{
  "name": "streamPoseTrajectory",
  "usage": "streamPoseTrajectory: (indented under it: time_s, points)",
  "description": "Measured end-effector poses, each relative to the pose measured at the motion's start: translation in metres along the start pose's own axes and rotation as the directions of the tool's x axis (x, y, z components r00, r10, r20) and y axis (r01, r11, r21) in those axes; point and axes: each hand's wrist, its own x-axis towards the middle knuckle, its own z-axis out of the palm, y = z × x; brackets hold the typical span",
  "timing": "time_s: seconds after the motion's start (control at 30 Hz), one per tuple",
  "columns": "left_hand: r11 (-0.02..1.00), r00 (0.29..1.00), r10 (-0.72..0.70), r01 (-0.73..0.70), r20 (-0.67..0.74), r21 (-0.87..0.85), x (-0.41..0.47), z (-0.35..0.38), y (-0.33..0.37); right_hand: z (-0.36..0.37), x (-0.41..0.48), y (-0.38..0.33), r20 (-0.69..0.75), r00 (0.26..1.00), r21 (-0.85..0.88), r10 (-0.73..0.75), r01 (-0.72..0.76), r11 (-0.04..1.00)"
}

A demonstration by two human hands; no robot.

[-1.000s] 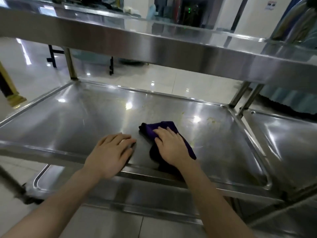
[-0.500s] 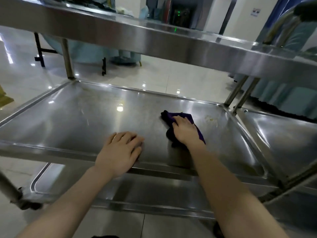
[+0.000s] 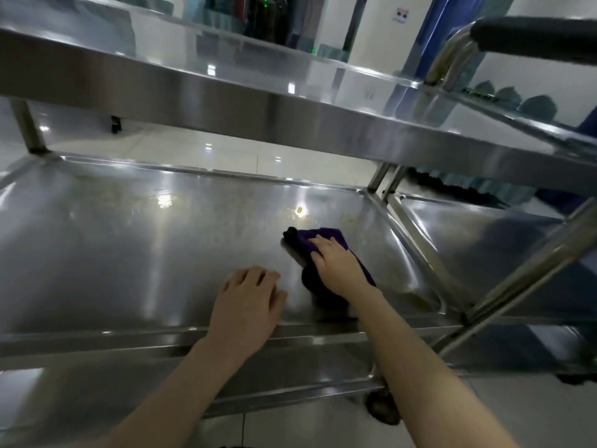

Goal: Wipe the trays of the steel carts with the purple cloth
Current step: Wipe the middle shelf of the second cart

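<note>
The middle tray [image 3: 135, 253] of a steel cart fills the view, under the cart's top tray [image 3: 290, 111]. A crumpled purple cloth [image 3: 326, 236] lies on the right part of the middle tray. My right hand [image 3: 336, 265] presses flat on the cloth with straight fingers. My left hand [image 3: 248, 299] rests palm down on the tray near its front rim, just left of the cloth. A small yellowish smear [image 3: 300, 211] sits on the tray beyond the cloth.
A second steel cart's tray [image 3: 484, 240] adjoins on the right, behind upright posts [image 3: 384, 182]. A black-gripped push handle [image 3: 536, 37] is at the upper right. A lower tray [image 3: 129, 389] shows below the front rim. Glossy tiled floor lies beyond.
My right hand slid the cloth forward and to the right across the tray. My left hand stayed flat near the front rim. The camera view shifted right.
</note>
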Motion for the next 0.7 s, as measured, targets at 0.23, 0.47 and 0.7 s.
streamPoseTrajectory:
  time_s: [0.23,0.47,0.7]
  points:
    - [0.998,0.998,0.022,-0.018,-0.059,0.066,0.006,0.016,0.002,0.0,-0.02,0.02,-0.031,0.998,0.036,-0.049,0.05,0.998]
    - [1.0,0.999,-0.02,0.021,-0.04,0.018,0.027,0.039,0.056,-0.006,-0.091,0.055,0.018,0.988,0.059,-0.153,0.152,0.987]
    - [0.992,0.999,-0.008,0.004,0.032,0.128,0.027,0.039,0.056,-0.015,0.042,0.075,0.026,0.998,0.048,0.051,-0.053,0.997]
